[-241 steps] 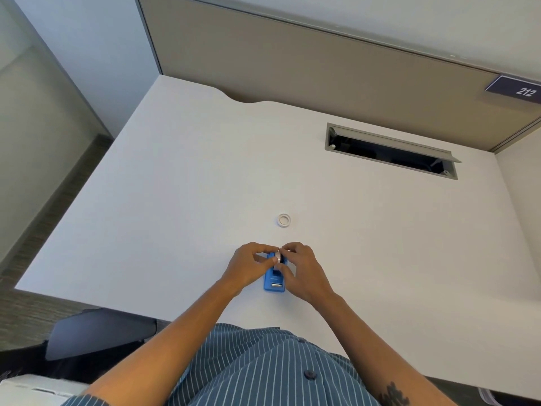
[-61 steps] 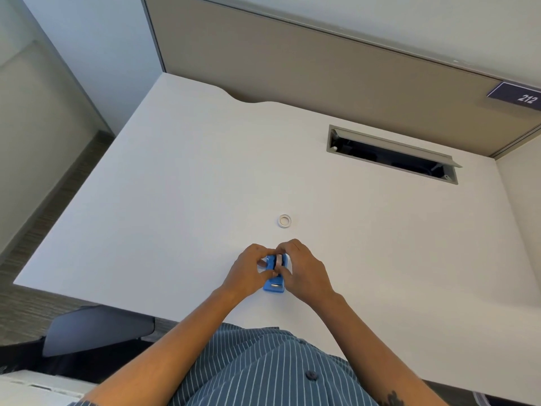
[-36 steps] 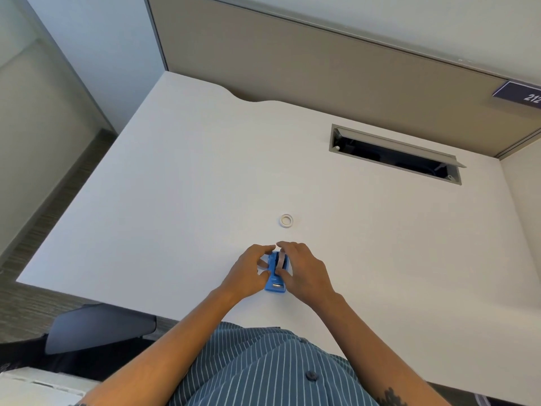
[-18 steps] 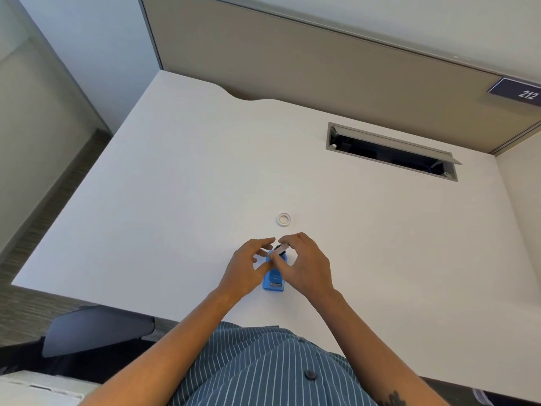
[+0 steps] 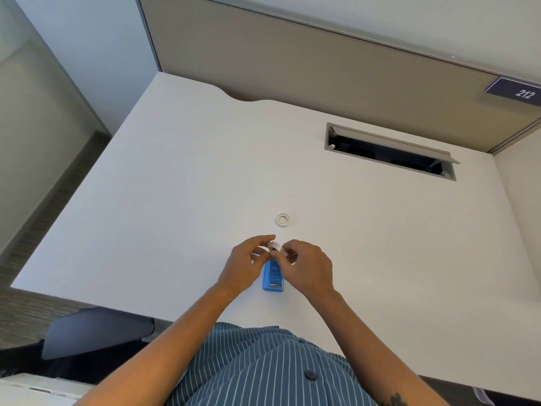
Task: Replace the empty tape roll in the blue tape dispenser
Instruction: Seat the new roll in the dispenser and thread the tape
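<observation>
Left hand (image 5: 243, 268): fingers curled narrow, tips pinching a small white roll (image 5: 275, 246) from its left.
Blue tape dispenser (image 5: 273, 276): flat on the white desk (image 5: 175, 200), between the two hands, just below the pinched roll.
Right hand (image 5: 307, 266): fingertips closed on the same roll.
Spare white ring (image 5: 283, 219): on the desk, just beyond the hands.

White desk (image 5: 175, 200), blue tape dispenser (image 5: 273, 277) near front edge, white tape ring (image 5: 283, 219) just beyond
</observation>
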{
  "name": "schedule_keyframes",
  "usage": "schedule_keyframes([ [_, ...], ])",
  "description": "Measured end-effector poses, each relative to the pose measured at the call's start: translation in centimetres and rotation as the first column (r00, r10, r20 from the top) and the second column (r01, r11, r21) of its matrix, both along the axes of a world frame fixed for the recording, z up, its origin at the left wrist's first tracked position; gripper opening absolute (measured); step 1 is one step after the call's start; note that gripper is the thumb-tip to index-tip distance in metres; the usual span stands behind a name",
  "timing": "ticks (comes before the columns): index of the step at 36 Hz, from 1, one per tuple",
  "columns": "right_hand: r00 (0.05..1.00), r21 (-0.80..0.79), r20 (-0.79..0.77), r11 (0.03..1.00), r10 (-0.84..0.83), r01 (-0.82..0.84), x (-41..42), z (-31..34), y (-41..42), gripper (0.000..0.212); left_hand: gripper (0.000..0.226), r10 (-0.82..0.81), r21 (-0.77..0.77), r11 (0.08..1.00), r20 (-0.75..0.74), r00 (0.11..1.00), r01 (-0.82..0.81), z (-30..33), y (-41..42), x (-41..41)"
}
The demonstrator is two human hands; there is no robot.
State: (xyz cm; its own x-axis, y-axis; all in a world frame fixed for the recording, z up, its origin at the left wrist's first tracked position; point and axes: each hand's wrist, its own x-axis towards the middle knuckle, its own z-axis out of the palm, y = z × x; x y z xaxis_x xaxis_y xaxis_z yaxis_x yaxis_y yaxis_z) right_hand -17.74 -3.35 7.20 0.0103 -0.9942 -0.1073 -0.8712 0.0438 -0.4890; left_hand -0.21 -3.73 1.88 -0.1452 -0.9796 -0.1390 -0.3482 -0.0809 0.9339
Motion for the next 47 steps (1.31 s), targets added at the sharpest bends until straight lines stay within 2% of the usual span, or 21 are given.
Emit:
schedule_keyframes([
  [13,0.994,0.082,0.056,0.993,-0.092,0.087,0.1,-0.5,1.5,0.021,0.045,0.014,0.030,0.999,-0.006,1.000,-0.014,-0.5,0.0,0.0],
  [22,0.986,0.115,-0.002,0.979,-0.168,0.167,1.0,-0.7,2.5,0.026,0.050,0.000,0.043,0.999,0.126,0.992,-0.005,-1.2,0.5,0.8],
  [47,0.971,0.168,-0.116,0.959,-0.209,0.227,2.7,-1.2,2.6,0.029,0.046,-0.034,0.078,0.997,0.159,0.987,0.022,-1.7,1.4,1.6],
])
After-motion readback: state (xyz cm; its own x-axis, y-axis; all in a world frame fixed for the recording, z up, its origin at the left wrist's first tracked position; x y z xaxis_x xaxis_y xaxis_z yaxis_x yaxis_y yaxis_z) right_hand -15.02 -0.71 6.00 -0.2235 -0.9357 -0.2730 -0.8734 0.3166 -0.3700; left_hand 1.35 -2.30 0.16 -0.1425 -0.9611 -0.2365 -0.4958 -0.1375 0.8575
